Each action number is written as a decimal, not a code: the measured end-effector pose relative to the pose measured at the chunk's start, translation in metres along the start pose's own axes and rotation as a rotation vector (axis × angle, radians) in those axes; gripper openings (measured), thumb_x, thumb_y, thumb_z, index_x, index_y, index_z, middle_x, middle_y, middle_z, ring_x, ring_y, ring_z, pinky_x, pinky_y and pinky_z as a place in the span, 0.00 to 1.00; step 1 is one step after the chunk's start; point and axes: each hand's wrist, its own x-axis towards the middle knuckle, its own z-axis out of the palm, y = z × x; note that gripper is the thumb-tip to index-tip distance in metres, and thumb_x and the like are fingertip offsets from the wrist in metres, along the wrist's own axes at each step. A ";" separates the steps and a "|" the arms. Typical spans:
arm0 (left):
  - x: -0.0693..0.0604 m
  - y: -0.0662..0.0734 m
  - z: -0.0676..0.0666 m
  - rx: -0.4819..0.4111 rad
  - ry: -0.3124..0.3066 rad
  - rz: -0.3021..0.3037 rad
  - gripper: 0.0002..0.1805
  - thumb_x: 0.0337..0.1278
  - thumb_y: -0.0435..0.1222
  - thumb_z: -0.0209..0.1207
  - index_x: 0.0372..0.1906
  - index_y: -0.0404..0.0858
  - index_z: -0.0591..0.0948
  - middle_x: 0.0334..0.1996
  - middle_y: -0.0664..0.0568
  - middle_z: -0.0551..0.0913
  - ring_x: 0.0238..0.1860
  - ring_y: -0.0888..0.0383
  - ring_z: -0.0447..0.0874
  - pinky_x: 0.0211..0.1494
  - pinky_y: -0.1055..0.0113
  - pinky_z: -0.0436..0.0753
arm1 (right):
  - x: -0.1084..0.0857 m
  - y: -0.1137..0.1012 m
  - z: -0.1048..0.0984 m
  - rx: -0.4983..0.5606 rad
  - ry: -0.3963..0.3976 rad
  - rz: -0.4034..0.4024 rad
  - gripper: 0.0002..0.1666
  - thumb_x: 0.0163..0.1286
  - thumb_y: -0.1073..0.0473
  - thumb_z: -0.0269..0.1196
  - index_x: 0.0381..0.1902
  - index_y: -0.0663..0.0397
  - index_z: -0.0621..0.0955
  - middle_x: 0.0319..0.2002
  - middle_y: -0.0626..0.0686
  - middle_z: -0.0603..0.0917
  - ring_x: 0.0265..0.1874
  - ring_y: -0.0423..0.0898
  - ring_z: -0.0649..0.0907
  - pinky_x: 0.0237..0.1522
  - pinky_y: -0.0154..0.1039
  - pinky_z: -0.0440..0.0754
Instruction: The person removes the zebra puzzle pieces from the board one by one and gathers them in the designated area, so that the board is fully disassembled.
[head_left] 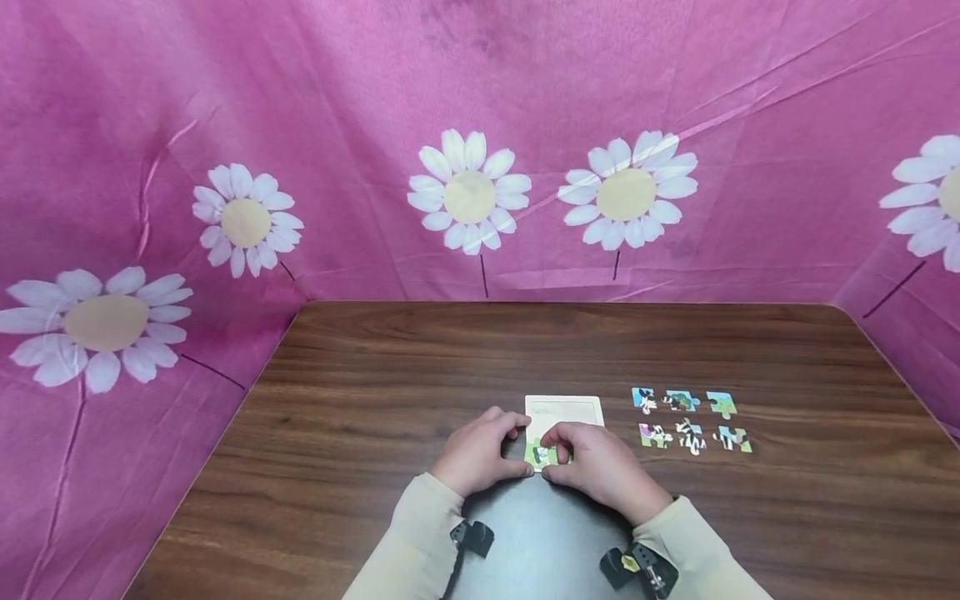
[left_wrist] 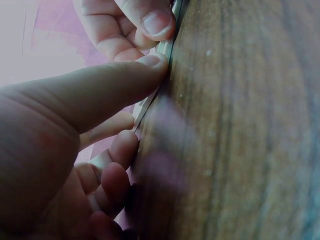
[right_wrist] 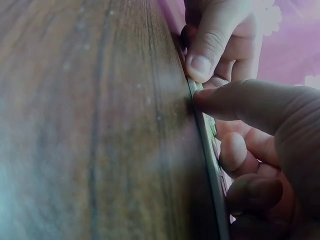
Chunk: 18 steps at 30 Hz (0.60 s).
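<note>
On the table, the left hand is holding a tray with thumb and fingers, while the right hand is curling over a puzzle piece, its grip unclear.

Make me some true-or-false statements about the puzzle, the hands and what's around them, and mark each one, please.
1. The left hand and right hand both touch the puzzle tray. True.
2. The loose puzzle pieces lie in one single row. False: they lie in two rows of three.
3. The loose pieces lie on the table to the right of the tray. True.
4. The tray is completely filled with pieces. False: its far part shows bare, though a green piece lies in its near left part.
5. The sleeves are black. False: they are pale cream.
6. White flowers decorate the pink backdrop. True.
</note>
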 end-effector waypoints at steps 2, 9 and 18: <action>0.000 0.000 0.001 0.007 0.005 0.007 0.34 0.41 0.49 0.77 0.59 0.49 0.81 0.38 0.61 0.77 0.35 0.65 0.75 0.37 0.68 0.74 | 0.000 -0.001 0.000 -0.024 0.004 -0.010 0.13 0.49 0.56 0.73 0.33 0.43 0.82 0.21 0.36 0.72 0.19 0.31 0.68 0.25 0.33 0.68; 0.000 -0.001 0.002 0.009 0.009 0.011 0.34 0.40 0.49 0.77 0.59 0.49 0.81 0.38 0.61 0.76 0.34 0.65 0.75 0.37 0.68 0.74 | 0.000 -0.003 0.001 -0.059 0.002 0.014 0.13 0.48 0.57 0.70 0.33 0.42 0.81 0.20 0.35 0.71 0.18 0.32 0.68 0.23 0.34 0.66; 0.000 0.000 0.000 0.005 -0.002 0.007 0.35 0.40 0.49 0.78 0.59 0.48 0.81 0.38 0.61 0.76 0.33 0.65 0.74 0.36 0.68 0.73 | 0.001 -0.006 0.003 -0.064 0.006 0.049 0.13 0.47 0.54 0.73 0.32 0.41 0.81 0.19 0.35 0.70 0.18 0.32 0.68 0.24 0.34 0.67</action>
